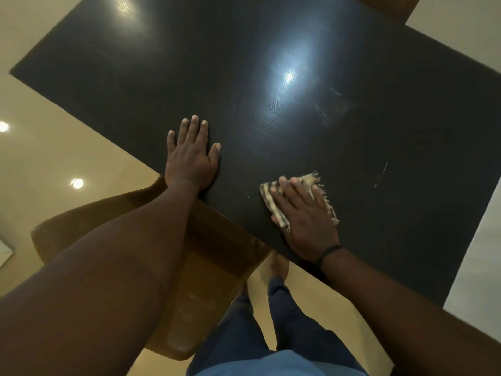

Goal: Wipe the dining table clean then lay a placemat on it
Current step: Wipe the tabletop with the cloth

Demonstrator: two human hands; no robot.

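The left hand [190, 158] lies flat, fingers straight, on the dark table [284, 77] near its near edge. To its right, the right hand [303, 213] presses a striped, frayed cloth [273, 204] onto the table, fingers spread. A chair [189, 280] stands below.

The counter [271, 63] fills the upper and middle view, its near edge running from the left down toward the right. The left hand [191, 156] lies flat on it near that edge. To its right, the right hand [303, 213] rests flat on a cloth [271, 199] lying on the counter. A chair [206, 267] stands below the near edge, under the left forearm, on the floor [67, 158].
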